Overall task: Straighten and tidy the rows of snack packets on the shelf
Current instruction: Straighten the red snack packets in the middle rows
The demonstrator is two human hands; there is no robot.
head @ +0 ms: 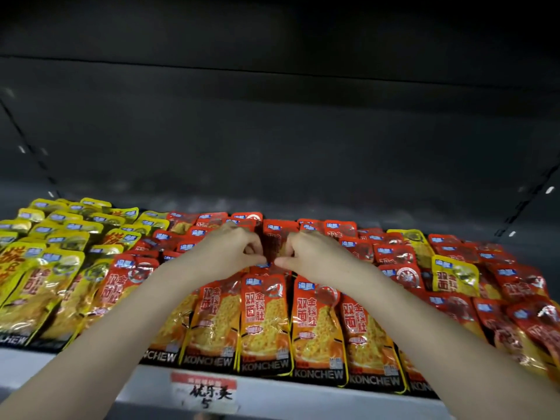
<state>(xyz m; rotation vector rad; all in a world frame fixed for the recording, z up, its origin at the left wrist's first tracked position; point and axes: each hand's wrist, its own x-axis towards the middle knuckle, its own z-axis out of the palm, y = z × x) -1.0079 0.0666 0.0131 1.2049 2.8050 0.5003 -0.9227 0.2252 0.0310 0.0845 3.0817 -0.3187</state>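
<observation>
Rows of red snack packets (263, 322) fill the middle and right of the shelf, overlapping like tiles. Yellow packets (45, 268) fill the left rows. One yellow packet (454, 277) lies among the red ones at the right. Both my arms reach into the middle row. My left hand (230, 253) and my right hand (309, 253) have curled fingers that pinch the two side edges of one upright red packet (277, 237) between them.
The grey shelf edge (303, 398) runs along the front with a handwritten price label (204, 392). Behind the packets is a dark back wall (272, 147). The shelf above hangs dark over the space.
</observation>
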